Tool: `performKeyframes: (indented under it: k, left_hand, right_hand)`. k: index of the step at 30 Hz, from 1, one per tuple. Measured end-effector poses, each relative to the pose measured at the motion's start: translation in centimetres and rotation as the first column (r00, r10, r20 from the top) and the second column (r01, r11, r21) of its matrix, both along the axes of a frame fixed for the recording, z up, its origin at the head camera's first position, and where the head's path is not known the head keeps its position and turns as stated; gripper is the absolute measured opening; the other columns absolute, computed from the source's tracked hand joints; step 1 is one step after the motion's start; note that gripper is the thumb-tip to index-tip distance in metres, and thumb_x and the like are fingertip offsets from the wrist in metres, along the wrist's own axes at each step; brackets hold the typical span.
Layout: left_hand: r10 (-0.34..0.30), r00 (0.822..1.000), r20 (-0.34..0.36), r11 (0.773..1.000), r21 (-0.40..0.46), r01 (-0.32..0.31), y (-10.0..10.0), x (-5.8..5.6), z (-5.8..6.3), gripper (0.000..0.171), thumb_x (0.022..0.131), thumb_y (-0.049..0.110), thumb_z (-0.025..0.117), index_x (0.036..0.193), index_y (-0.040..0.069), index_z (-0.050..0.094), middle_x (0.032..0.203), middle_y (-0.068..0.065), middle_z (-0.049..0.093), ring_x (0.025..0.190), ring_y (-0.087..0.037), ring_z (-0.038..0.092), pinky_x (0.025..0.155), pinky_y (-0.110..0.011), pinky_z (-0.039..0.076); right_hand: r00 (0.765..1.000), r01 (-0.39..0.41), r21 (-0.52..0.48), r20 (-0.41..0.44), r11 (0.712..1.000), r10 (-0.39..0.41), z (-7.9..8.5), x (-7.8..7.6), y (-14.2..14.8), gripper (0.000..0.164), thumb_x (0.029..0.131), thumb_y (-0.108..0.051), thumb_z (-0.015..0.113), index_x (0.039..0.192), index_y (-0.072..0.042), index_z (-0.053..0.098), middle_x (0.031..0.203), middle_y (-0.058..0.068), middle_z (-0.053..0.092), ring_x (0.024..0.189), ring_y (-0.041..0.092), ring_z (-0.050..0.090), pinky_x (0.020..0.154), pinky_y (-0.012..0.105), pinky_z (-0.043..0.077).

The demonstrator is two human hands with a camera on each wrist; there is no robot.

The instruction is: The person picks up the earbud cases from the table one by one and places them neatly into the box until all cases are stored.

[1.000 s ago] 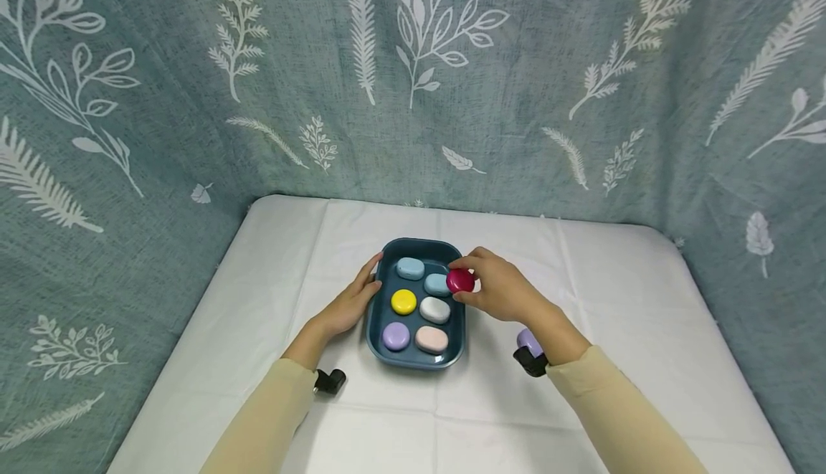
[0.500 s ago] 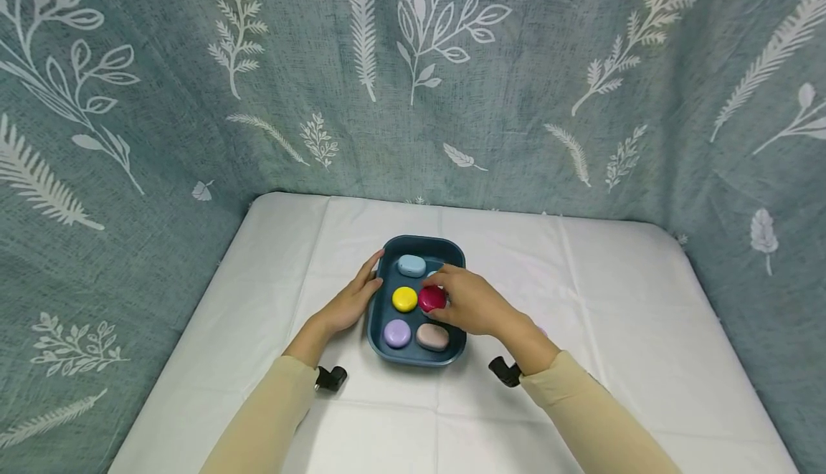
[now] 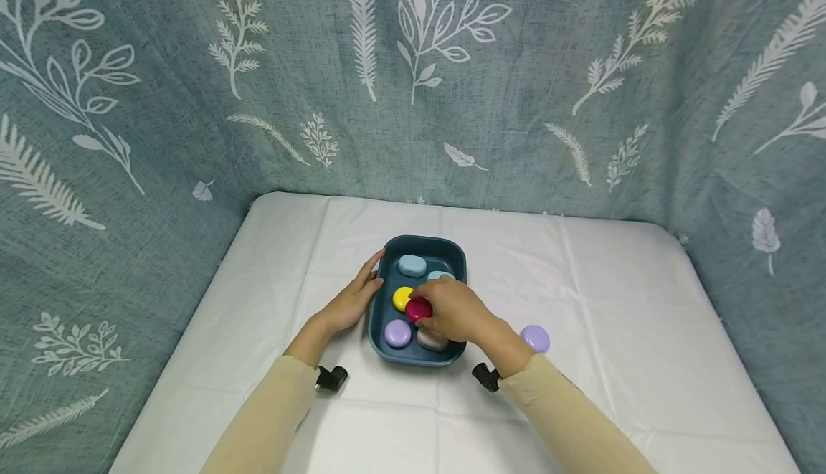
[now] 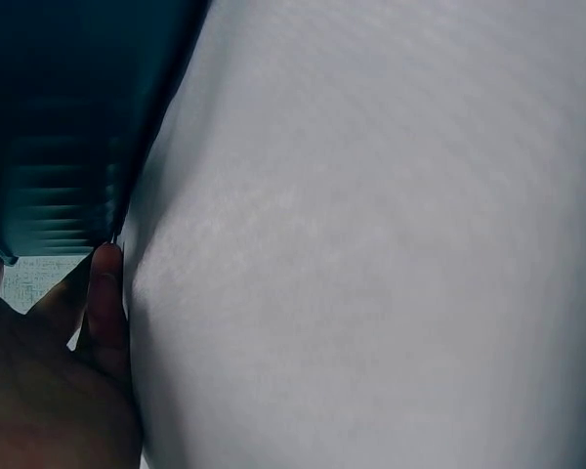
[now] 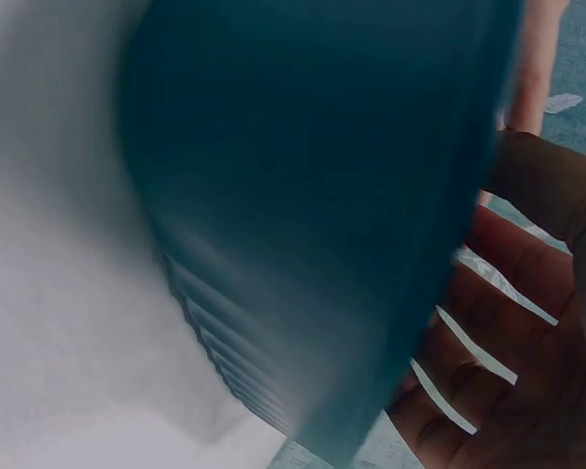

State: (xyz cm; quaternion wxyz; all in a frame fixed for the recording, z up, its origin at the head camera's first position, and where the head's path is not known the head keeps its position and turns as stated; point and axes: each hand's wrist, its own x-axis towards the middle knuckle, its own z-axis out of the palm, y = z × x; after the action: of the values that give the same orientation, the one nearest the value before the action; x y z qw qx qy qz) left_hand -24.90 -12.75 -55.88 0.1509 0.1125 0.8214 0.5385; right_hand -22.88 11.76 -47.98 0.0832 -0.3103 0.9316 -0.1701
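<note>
My right hand (image 3: 459, 309) reaches over a dark blue tray (image 3: 413, 361) and pinches a dark red, glossy round piece (image 3: 418, 309) between thumb and fingers. That piece partly covers a yellow round one (image 3: 401, 299). My left hand (image 3: 345, 305) rests along the tray's left side, its extended fingers touching the wall. In the left wrist view, fingers (image 4: 105, 293) lie against the ribbed end of the tray. Also in the tray are a light blue oblong piece (image 3: 411, 266), a second light blue one (image 3: 440, 275), a purple round one (image 3: 397, 333) and a shaded pinkish one (image 3: 431, 340).
A purple round piece (image 3: 535, 338) lies on the white tablecloth (image 3: 594, 388), right of the tray beside my right wrist. Black wrist mounts show at the left wrist (image 3: 332, 378) and right wrist. A leaf-patterned blue-green curtain (image 3: 290, 87) hangs behind the table.
My right hand has carried the red piece from the tray's right rim leftward and nearer to me. It now hides the white piece and uncovers the purple one on the table. My left hand stays put.
</note>
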Motion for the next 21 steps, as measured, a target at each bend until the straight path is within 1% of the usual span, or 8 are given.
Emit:
performKeyframes:
  k: [5, 12, 15, 21]
  left_hand:
    - [0.002, 1.000, 0.002, 1.000, -0.001, -0.002, -0.1, 0.0, 0.0, 0.056, 0.113, 0.042, 0.035, 0.163, 0.052, 0.011, 0.167, -0.015, 0.036, 0.152, -0.040, 0.038, 0.125, -0.066, 0.019]
    - [0.001, 1.000, 0.007, 1.000, 0.002, -0.001, -0.1, -0.1, -0.2, 0.056, 0.114, 0.040, 0.035, 0.162, 0.053, 0.011, 0.167, -0.016, 0.035, 0.153, -0.040, 0.037, 0.125, -0.066, 0.018]
    - [-0.003, 1.000, 0.005, 1.000, 0.004, 0.002, -0.2, -0.2, -0.1, 0.056, 0.114, 0.041, 0.035, 0.162, 0.053, 0.011, 0.168, -0.016, 0.034, 0.153, -0.040, 0.036, 0.125, -0.066, 0.018]
    - [-0.008, 1.000, 0.007, 1.000, 0.009, 0.008, -0.2, -0.1, 0.0, 0.055, 0.113, 0.043, 0.035, 0.162, 0.053, 0.011, 0.167, -0.016, 0.034, 0.153, -0.039, 0.036, 0.126, -0.065, 0.018]
  right_hand:
    - [1.000, -0.008, 0.029, -0.006, 1.000, 0.008, -0.6, -0.1, -0.3, 0.038, 0.087, -0.026, 0.086, 0.121, -0.013, 0.076, 0.112, 0.002, 0.076, 0.097, 0.019, 0.058, 0.080, 0.033, 0.053]
    - [1.000, -0.018, 0.071, -0.005, 0.997, 0.019, -0.9, -0.1, -0.7, 0.039, 0.088, -0.027, 0.085, 0.123, -0.013, 0.076, 0.119, 0.005, 0.075, 0.101, 0.023, 0.059, 0.087, 0.039, 0.051]
    - [1.000, -0.022, 0.072, 0.004, 0.997, 0.022, -1.0, -0.1, -0.8, 0.039, 0.088, -0.026, 0.085, 0.124, -0.013, 0.075, 0.123, 0.006, 0.074, 0.103, 0.024, 0.059, 0.090, 0.043, 0.050]
    - [1.000, -0.009, 0.067, 0.021, 0.998, 0.008, -1.4, -0.2, -1.0, 0.041, 0.088, -0.026, 0.085, 0.126, -0.014, 0.074, 0.127, 0.005, 0.071, 0.107, 0.024, 0.060, 0.091, 0.044, 0.048]
